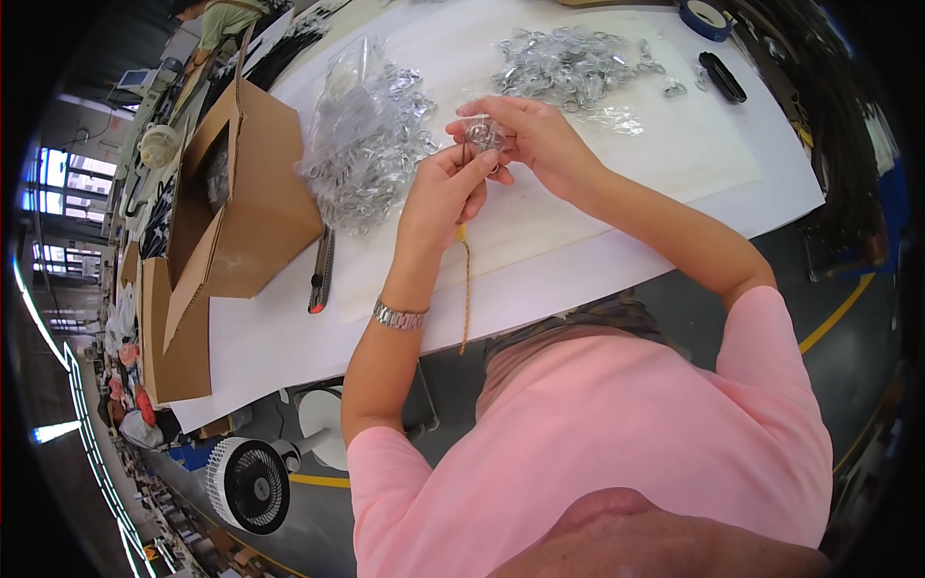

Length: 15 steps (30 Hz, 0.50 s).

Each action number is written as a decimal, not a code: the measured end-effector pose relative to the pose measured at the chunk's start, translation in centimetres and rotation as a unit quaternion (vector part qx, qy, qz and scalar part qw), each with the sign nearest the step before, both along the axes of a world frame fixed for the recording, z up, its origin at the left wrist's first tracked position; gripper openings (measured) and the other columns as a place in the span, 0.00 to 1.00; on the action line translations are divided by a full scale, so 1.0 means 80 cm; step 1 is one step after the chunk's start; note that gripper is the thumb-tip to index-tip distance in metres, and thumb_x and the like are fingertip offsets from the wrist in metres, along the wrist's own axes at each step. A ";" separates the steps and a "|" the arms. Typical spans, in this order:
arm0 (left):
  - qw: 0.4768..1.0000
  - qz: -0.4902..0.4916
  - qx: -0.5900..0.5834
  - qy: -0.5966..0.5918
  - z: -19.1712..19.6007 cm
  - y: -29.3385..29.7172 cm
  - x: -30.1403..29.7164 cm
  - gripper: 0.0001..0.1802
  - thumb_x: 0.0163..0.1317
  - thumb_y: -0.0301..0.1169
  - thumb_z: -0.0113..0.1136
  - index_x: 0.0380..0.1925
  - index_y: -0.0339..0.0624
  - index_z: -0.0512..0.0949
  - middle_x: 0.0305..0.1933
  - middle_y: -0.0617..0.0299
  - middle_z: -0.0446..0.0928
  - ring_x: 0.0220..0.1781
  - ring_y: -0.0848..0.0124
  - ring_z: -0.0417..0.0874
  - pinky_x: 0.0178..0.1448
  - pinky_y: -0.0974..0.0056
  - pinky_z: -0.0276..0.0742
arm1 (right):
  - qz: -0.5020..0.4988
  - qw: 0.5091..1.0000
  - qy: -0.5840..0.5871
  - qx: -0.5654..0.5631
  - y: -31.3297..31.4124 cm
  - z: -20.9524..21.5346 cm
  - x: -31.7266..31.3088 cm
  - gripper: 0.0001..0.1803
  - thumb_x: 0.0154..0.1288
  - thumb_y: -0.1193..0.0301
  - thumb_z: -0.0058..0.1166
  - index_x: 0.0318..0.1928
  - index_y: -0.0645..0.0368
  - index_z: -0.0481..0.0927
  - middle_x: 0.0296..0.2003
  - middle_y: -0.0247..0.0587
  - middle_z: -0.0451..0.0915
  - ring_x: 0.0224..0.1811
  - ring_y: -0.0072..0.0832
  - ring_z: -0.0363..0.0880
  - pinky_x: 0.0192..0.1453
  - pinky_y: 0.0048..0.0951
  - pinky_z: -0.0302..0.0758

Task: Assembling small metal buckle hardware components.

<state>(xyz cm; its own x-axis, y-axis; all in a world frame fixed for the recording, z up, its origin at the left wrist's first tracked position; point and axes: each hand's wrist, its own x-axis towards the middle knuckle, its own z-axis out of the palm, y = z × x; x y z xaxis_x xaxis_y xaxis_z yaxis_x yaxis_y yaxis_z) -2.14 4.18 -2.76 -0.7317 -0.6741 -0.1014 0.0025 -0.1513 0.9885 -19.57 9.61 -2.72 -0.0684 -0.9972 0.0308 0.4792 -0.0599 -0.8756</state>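
Observation:
Over the white table, my two hands meet at a small clear plastic bag with shiny metal ring-shaped pieces (482,135) in it. My left hand (451,183) is closed, thumb pressed against the bag's lower side. A thin dark strip shows beside that thumb, and a yellow cord (467,289) hangs below the hand; what it is tied to is mostly hidden. From the right, my right hand (535,135) pinches the same bag with curled fingers. Close by on the left lies a heap of bagged metal pieces (371,154); another heap (568,67) lies farther back.
An open cardboard box (260,193) stands at the table's left, beside a utility knife (321,270). Blue tape (706,19) and a black oblong object (723,77) lie far right. A fan (249,485) stands below left. Another person (226,24) works at the far left.

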 end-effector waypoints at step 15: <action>0.999 0.019 -0.020 -0.022 0.014 0.003 0.005 0.12 0.73 0.34 0.62 0.48 0.36 0.82 0.29 0.64 0.82 0.16 0.88 0.59 0.19 0.77 0.49 | -0.023 0.998 0.025 0.049 -0.008 0.004 -0.025 0.19 0.78 0.60 0.55 0.55 0.64 0.83 0.52 0.45 0.87 0.53 0.28 0.87 0.63 0.32 0.81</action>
